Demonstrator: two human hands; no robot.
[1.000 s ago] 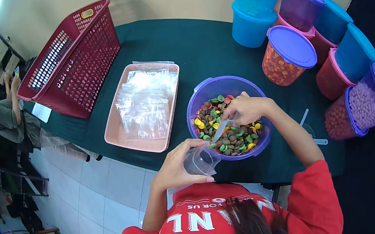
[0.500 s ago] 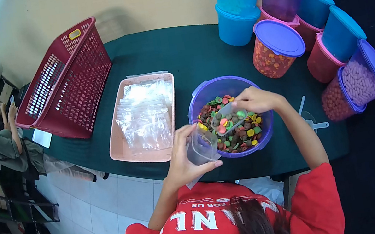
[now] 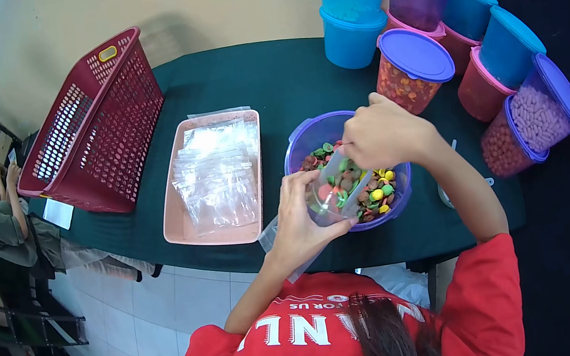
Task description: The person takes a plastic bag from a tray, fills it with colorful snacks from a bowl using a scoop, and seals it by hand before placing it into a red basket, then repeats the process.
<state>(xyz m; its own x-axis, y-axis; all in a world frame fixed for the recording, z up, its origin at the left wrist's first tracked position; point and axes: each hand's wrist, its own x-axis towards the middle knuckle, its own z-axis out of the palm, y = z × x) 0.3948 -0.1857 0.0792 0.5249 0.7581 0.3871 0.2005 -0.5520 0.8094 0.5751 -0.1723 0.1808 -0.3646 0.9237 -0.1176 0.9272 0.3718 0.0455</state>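
My left hand [image 3: 300,218] is closed around a clear plastic bag [image 3: 270,235], its mouth held open and round and its loose end hanging below my fingers. Gripped in my right hand [image 3: 390,134] is a clear scoop [image 3: 353,181], tilted steeply with its front end at the bag's mouth. Green, red and brown button-shaped sweets show through the clear plastic there. Both hands are over a purple tub [image 3: 404,198] of mixed coloured sweets [image 3: 378,196]. Part of the tub is hidden behind my hands.
A pink tray [image 3: 182,226] of clear bags [image 3: 215,177] lies left of the tub, with a maroon basket [image 3: 110,141] beyond it. Stacked lidded containers [image 3: 421,54] line the right. A clear utensil [image 3: 447,194] lies partly behind my right arm. Another person [image 3: 5,227] is at far left.
My right hand has risen and turned over, tipping the scoop from above the tub toward the bag's mouth. My left hand has shifted slightly right with the bag.
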